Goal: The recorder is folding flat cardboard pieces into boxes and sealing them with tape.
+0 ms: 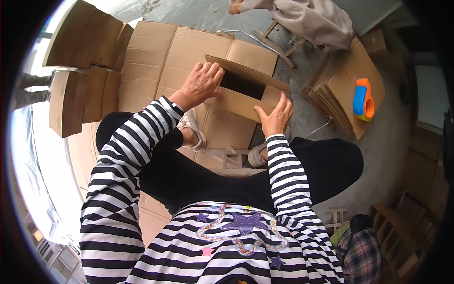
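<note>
Between my feet, a small brown cardboard box point(239, 102) sits on flattened cardboard, its top open and its inside dark. One long flap point(250, 71) stands up along the far side. My left hand point(201, 83) grips the box at its left end, fingers curled over the far edge and thumb on the near side. At the right end, my right hand point(276, 116) holds the box with the thumb against the near wall and the fingers around the corner.
Stacked cardboard point(85, 38) rises at the left. On the right, an orange and blue tape dispenser point(358, 99) lies on a pile of flat cardboard sheets point(347, 71). A beige cloth point(312, 21) covers a wooden stool point(279, 42) at the back. Someone's dark-clad legs point(33, 90) show far left.
</note>
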`<act>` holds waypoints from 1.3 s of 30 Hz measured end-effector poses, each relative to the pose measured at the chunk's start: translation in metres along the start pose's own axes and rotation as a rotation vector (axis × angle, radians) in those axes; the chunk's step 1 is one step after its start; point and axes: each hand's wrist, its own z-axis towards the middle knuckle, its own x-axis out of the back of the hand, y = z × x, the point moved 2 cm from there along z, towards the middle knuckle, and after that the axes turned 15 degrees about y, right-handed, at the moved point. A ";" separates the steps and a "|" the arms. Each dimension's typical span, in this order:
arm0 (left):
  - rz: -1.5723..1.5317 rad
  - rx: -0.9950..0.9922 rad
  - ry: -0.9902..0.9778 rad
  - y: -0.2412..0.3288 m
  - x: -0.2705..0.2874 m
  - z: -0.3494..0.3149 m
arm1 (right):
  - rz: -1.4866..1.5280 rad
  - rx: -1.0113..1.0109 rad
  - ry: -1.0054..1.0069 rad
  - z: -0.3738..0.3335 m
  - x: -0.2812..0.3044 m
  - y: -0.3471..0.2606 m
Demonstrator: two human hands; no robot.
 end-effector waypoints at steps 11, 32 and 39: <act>0.002 -0.230 -0.045 0.004 -0.009 -0.009 | 0.176 -0.314 -0.123 -0.007 -0.012 0.018; -0.468 0.456 0.166 0.056 0.008 -0.084 | 0.402 0.213 -0.268 0.097 -0.028 -0.011; -0.600 0.815 0.146 0.151 0.005 -0.105 | 0.231 0.549 -0.634 0.121 -0.081 -0.033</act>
